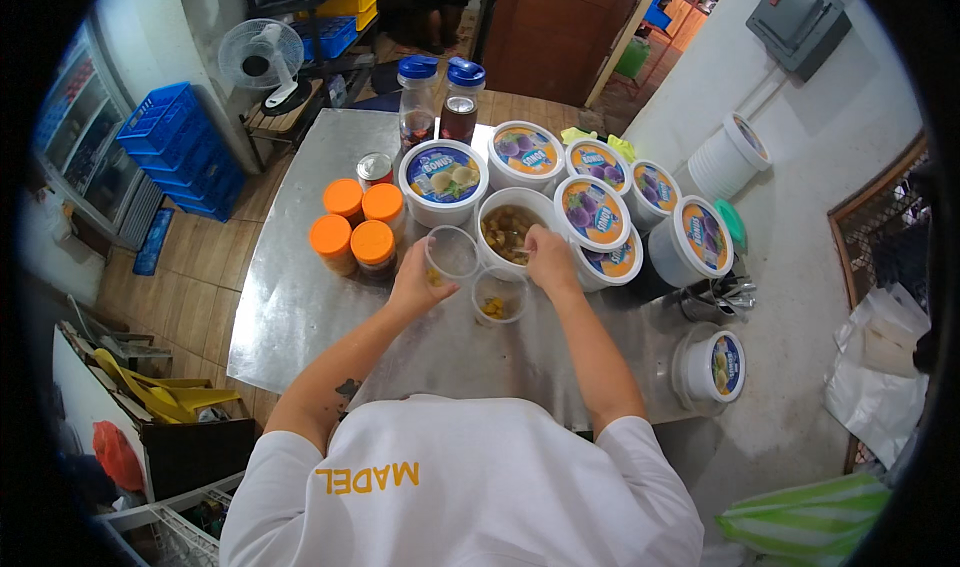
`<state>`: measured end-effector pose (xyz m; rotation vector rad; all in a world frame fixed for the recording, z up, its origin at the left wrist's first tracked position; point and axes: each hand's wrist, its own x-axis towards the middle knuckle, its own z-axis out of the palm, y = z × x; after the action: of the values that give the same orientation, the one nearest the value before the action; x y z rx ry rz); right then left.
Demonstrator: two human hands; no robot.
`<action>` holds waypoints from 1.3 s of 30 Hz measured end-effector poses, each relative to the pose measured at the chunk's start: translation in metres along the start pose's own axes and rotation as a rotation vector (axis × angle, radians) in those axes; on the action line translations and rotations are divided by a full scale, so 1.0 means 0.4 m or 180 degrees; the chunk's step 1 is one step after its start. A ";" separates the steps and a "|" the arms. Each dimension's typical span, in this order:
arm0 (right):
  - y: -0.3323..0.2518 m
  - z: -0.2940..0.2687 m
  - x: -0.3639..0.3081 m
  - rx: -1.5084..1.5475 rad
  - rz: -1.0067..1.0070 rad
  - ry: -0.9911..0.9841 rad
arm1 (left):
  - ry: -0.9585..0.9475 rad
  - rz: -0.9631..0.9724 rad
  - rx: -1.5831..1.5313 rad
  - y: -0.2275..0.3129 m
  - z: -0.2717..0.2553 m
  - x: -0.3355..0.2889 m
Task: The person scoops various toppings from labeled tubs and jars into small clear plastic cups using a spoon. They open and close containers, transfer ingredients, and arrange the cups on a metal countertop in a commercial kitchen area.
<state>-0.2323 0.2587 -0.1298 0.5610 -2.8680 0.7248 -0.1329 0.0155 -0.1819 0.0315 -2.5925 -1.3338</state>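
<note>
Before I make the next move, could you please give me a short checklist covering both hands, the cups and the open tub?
1. Left hand has its cup: ok, it holds a clear plastic cup.
2. Second clear cup standing on the metal table: ok.
3. Second clear cup full: not ok, yellow pieces lie only in its lower part.
4. White tub uncovered: ok, chunks in brownish liquid show inside.
5. Utensil in the right hand: cannot tell, the fingers are curled at the tub's right side, but anything in them is unclear.
6. Orange-lidded jars closed: ok, all four lids are on.
</note>
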 end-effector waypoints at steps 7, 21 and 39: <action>0.002 -0.030 -0.005 0.0376 -0.0102 0.0310 | -0.0020 -0.0058 -0.0030 0.002 -0.003 -0.005; 0.097 0.016 -0.026 0.0701 0.0441 0.0417 | -0.0159 -0.0183 -0.0106 0.013 0.001 -0.010; 0.135 -0.035 -0.059 0.0959 0.0616 0.0513 | -0.0127 -0.0187 0.0033 -0.004 0.005 -0.008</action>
<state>-0.2309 0.3169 -0.1460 0.2426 -2.7038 1.1870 -0.1302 0.0166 -0.1850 0.0841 -2.6509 -1.3543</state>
